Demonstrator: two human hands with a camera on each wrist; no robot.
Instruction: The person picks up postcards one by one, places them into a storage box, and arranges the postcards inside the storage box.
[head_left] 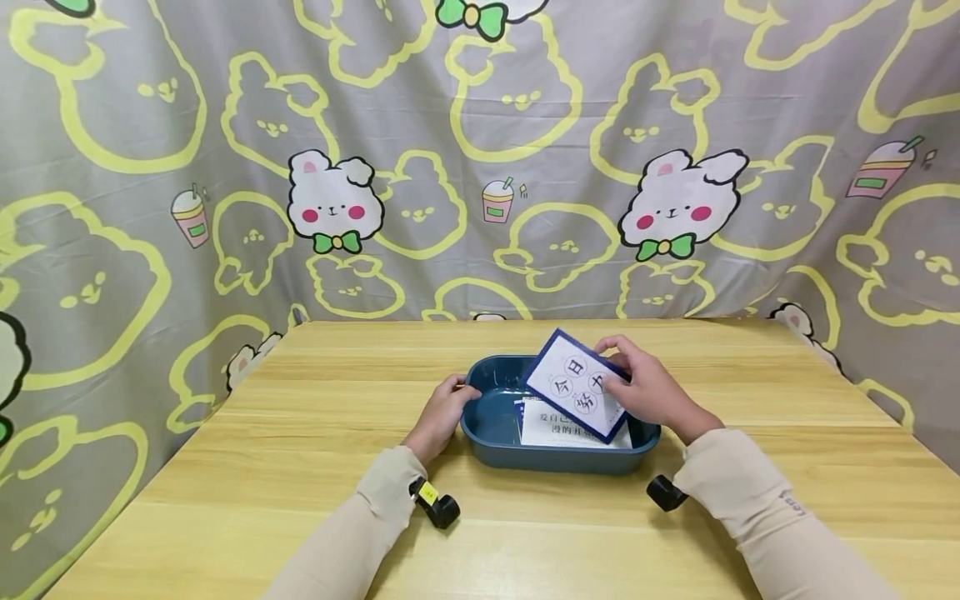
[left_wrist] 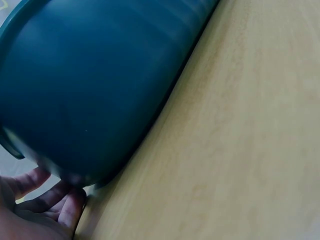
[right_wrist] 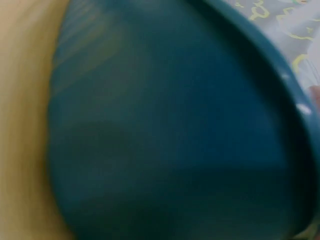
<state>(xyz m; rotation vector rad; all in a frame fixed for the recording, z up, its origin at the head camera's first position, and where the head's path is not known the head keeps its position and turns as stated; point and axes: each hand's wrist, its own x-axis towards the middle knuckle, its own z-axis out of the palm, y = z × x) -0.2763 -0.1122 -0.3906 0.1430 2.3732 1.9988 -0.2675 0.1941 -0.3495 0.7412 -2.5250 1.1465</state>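
A dark teal oval plastic basin stands on the table in the head view. At its left end my left hand grips the rim, thumb over the edge; the left wrist view shows the fingers against the outer wall. Over the basin's right half my right hand pinches a white card with a dark blue border and several circled black characters. The card is tilted. Under it, inside the basin, lies another white card with printed characters, partly covered. In the right wrist view the basin wall fills most of the frame.
The basin rests on a light wood-grain table. Behind and at both sides hangs a grey curtain with yellow outlines and rabbit faces. A small black camera is strapped to the left wrist, another black camera to the right.
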